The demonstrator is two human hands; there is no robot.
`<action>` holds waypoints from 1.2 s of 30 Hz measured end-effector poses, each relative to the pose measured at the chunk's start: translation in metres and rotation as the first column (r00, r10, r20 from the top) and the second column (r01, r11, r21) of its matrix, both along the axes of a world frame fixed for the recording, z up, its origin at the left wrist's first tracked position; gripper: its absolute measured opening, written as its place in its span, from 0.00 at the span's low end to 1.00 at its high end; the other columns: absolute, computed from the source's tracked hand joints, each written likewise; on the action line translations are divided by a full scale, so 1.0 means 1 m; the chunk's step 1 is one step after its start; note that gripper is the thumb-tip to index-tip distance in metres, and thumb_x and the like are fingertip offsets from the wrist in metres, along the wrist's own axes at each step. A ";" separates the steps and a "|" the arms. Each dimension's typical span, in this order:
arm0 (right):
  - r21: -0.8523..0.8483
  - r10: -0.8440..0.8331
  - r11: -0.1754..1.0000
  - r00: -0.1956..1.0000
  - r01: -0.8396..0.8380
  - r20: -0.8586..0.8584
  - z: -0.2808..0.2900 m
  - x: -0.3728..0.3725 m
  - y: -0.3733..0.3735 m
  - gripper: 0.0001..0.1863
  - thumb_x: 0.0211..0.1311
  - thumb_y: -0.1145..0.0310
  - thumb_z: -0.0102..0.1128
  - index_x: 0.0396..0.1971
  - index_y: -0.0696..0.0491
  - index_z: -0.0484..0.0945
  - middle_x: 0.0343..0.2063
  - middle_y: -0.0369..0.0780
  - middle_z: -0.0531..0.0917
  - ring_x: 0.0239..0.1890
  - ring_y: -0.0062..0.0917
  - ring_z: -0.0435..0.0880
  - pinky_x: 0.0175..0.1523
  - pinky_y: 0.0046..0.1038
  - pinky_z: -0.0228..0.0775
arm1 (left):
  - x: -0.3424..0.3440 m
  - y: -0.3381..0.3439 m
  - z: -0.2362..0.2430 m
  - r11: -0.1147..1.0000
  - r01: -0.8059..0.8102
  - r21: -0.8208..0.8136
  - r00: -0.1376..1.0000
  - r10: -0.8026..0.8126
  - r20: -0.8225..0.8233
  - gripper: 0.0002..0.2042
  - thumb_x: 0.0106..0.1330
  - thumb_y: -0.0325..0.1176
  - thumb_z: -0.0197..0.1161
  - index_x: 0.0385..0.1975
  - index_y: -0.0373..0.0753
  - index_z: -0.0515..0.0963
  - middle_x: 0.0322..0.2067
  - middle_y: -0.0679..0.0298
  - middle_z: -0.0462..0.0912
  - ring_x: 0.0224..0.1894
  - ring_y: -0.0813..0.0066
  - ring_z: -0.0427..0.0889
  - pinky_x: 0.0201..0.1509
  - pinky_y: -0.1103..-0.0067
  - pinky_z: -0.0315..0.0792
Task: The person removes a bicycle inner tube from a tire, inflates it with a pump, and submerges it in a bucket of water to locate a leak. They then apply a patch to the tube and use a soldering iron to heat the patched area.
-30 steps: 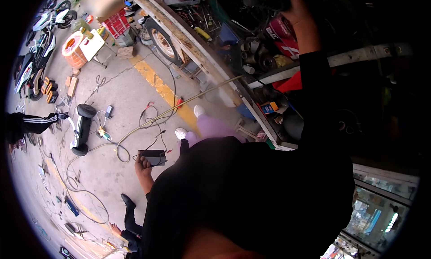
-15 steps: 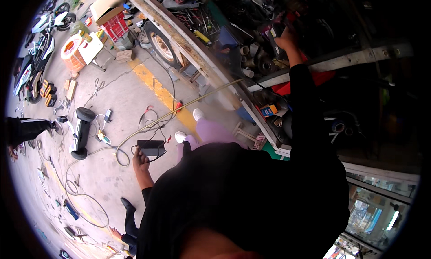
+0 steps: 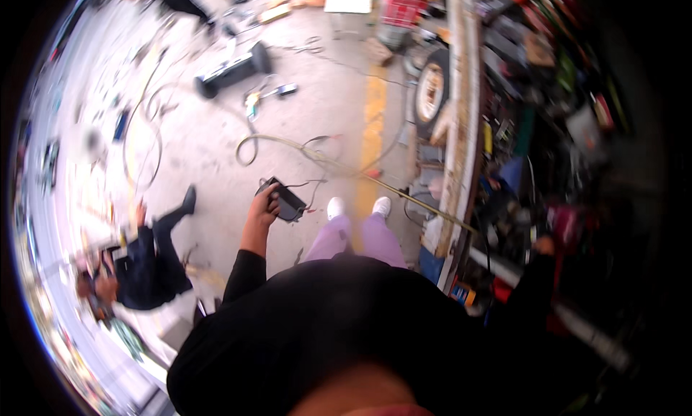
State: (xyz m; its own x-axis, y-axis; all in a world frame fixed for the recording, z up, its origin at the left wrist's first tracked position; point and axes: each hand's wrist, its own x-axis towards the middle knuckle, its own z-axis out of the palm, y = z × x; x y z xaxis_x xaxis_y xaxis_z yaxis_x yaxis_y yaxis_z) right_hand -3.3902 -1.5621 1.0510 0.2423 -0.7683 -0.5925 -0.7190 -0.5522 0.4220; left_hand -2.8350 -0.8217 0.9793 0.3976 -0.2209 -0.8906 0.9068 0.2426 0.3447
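My left hand (image 3: 268, 202) grips one end of a flat black box (image 3: 290, 203), held out over the floor to the left of my legs. Thin dark cables trail from the box, with a small reddish tip near its far end. At the right, my right hand (image 3: 544, 245) reaches in over the cluttered workbench, past its front rail. Shadow and motion blur hide its fingers. A pink-red object (image 3: 574, 225) lies just beyond that hand among dark parts and tools.
A long yellowish hose (image 3: 425, 203) runs from the bench across the floor. A two-wheeled balance board (image 3: 234, 70) lies at the far left. Another person (image 3: 148, 265) is low down at the left. By the bench's worn rail (image 3: 461, 121) stands a wheel with tire (image 3: 431, 92).
My view has turned to the right, so the scene appears rotated. The black box remains in my left hand, now tilted. My right hand still reaches over the bench.
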 end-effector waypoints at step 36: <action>0.829 -0.802 -0.517 0.217 0.213 -0.556 -0.101 0.425 0.531 0.35 0.63 0.44 0.51 0.51 0.65 0.64 0.37 0.49 0.79 0.39 0.39 0.80 0.48 0.43 0.75 | -0.073 0.064 0.338 0.905 0.015 -0.426 0.490 0.364 0.792 0.15 0.75 0.29 0.37 0.53 0.26 0.63 0.21 0.69 0.63 0.10 0.92 0.54 0.07 0.91 0.50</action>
State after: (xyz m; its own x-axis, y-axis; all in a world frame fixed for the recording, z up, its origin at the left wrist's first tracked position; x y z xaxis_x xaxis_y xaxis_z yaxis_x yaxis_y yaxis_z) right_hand -2.9653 -1.0312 0.9502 0.4537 0.3794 -0.8063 -0.6754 0.7367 -0.0334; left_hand -2.9078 -0.7574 1.3171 0.9677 -0.2513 0.0185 0.1479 0.6259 0.7658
